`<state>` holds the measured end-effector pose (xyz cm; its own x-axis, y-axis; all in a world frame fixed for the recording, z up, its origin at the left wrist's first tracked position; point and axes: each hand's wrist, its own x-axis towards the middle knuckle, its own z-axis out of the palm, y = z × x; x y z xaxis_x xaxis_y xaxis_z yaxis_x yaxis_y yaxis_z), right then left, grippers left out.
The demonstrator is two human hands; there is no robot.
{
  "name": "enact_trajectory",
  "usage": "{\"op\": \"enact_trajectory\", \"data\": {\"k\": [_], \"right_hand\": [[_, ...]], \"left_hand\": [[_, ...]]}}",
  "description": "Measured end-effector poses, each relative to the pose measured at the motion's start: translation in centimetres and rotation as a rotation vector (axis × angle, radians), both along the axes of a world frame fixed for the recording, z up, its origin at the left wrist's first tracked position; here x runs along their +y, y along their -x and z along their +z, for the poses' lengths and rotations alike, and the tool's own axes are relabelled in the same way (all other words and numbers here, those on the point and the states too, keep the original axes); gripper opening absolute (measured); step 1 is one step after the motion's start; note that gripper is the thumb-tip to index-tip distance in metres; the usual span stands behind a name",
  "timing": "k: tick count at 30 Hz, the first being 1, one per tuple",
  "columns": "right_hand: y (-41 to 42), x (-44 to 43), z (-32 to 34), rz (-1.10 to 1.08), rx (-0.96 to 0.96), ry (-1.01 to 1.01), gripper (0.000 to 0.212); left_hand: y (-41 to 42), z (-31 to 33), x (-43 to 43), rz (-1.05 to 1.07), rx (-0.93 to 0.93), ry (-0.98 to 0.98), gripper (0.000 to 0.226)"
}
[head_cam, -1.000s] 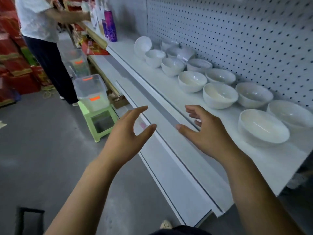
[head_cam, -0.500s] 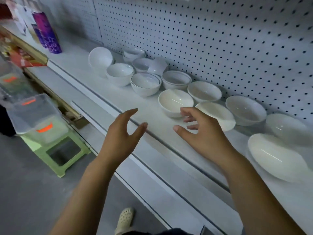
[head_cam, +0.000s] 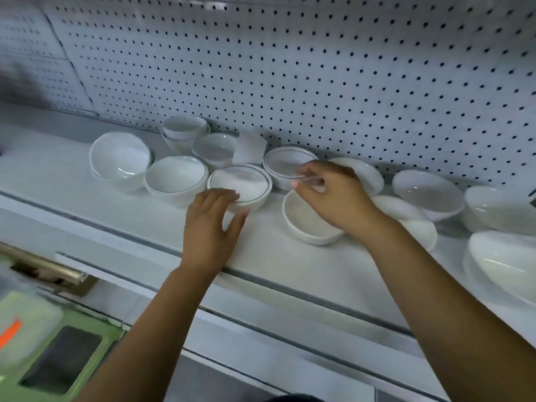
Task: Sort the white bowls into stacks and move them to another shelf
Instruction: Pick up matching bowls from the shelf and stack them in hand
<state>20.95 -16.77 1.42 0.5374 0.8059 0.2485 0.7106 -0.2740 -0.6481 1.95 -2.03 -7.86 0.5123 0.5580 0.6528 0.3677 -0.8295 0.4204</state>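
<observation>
- No word, number, brand or sign is showing sharply enough to be read anywhere in this view.
- The orange label (head_cam: 10, 333) on the clear container (head_cam: 29, 320) at lower left is appearing only as a blurred patch, so any print on it cannot be made out.
- The dark-rimmed bowl (head_cam: 240, 181) on the shelf (head_cam: 275, 256) is bearing just a thin line around its rim, which is a plain mark and not lettering.

Right fingers (head_cam: 308, 177): motion-blurred, grip on rim unclear.
Plain bowl (head_cam: 304, 224): right side hidden under right hand (head_cam: 339, 198).
Front right bowl (head_cam: 501, 265): cut by edge.
Stool (head_cam: 66, 364): blurred, cropped.
</observation>
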Motion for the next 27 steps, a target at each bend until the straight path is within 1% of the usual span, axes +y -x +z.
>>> {"op": "enact_trajectory", "data": {"k": [3, 5, 8, 12, 14, 19, 21, 27], "right_hand": [[-0.4, 1.8, 0.2, -0.034, -0.144, 0.121, 0.033], [-0.7, 3.0, 0.4, -0.057, -0.19, 0.205, 0.034], [-1.2, 4.8, 0.6, -0.074, -0.169, 0.306, 0.035], [-2.0, 6.0, 0.1, -0.063, -0.112, 0.369, 0.038], [-2.3, 6.1, -0.2, -0.045, -0.085, 0.403, 0.036], [-2.9, 6.4, -0.2, -0.004, -0.123, 0.377, 0.022], [-3.1, 6.6, -0.5, -0.02, -0.094, 0.332, 0.019], [-3.7, 6.8, -1.2, -0.072, 0.014, 0.199, 0.022]], "left_hand": [[-0.4, -0.7, 0.9, -0.054, -0.004, -0.02, 0.029], [-0.5, -1.0, 1.0, -0.077, -0.012, -0.033, 0.025], [-0.4, -1.3, 1.3, -0.103, -0.028, -0.063, 0.022], [-0.4, -1.6, 1.5, -0.12, -0.038, -0.045, 0.024], [-0.3, -1.6, 1.4, -0.127, -0.043, -0.034, 0.024], [-0.3, -1.7, 1.5, -0.145, -0.045, 0.012, 0.025], [-0.2, -1.7, 1.5, -0.151, -0.059, 0.034, 0.025], [-0.1, -1.8, 1.6, -0.177, -0.122, 0.097, 0.025]]}}
